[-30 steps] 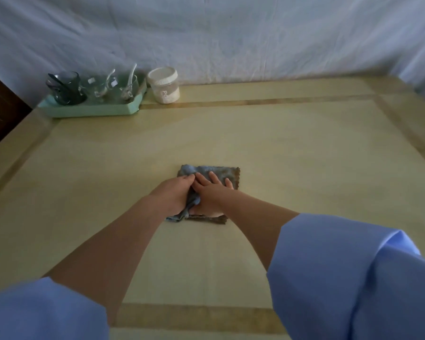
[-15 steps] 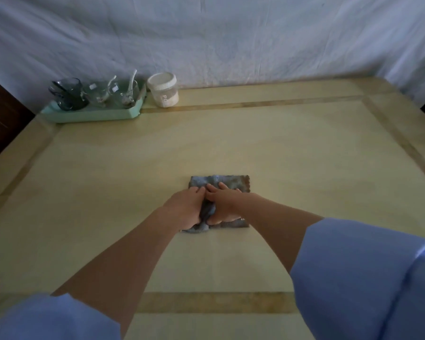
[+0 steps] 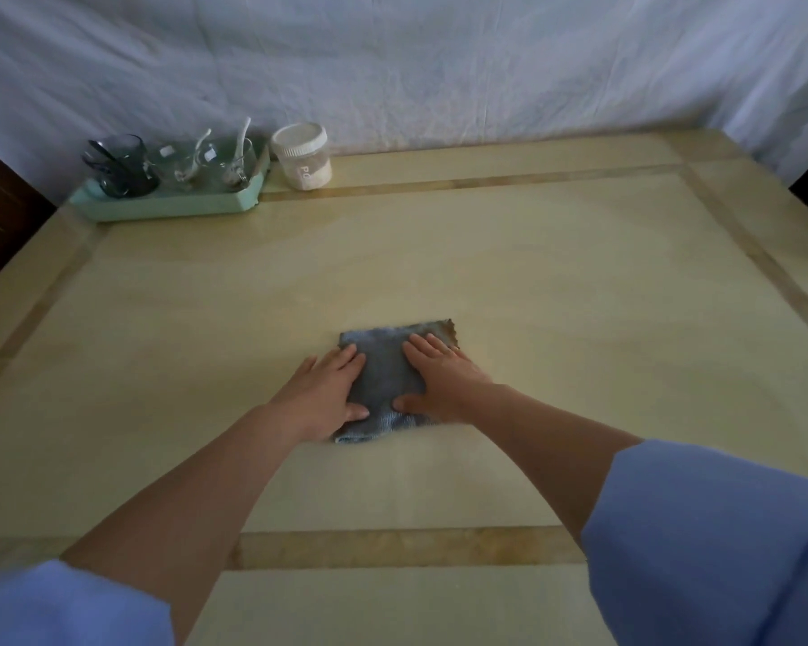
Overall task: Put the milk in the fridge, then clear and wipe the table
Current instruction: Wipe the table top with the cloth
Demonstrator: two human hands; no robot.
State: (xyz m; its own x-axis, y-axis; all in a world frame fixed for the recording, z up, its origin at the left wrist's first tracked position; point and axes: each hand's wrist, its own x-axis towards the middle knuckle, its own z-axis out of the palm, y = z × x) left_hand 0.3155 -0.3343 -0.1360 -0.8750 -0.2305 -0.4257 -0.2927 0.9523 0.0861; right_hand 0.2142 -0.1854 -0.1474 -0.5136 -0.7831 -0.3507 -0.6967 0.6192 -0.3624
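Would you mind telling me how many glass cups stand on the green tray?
3, in a row on the tray: the dark cup at left, the middle cup, and the right cup, both clear. None seems hidden.

The bench (image 3: pixel 509 282) is a smooth, pale yellow slab with a soft sheen, stone or laminate, I cannot tell which; the darker bands (image 3: pixel 407 547) inlaid round its border are glossier; the cloth (image 3: pixel 383 366) lying on it is a blue-grey woven rag, matt and nubbly, frayed brownish along one edge; the tray (image 3: pixel 169 208) is mint-green plastic with a dull shine; the cups (image 3: pixel 197 158) in it are clear glass, and the dark cup (image 3: pixel 117 163) is smoky glass; the jar (image 3: pixel 306 167) is cloudy plastic under a ribbed white lid; the backdrop sheet (image 3: pixel 393 62) is creased, matt white fabric; the sleeves (image 3: pixel 719 529) are smooth light-blue fabric.
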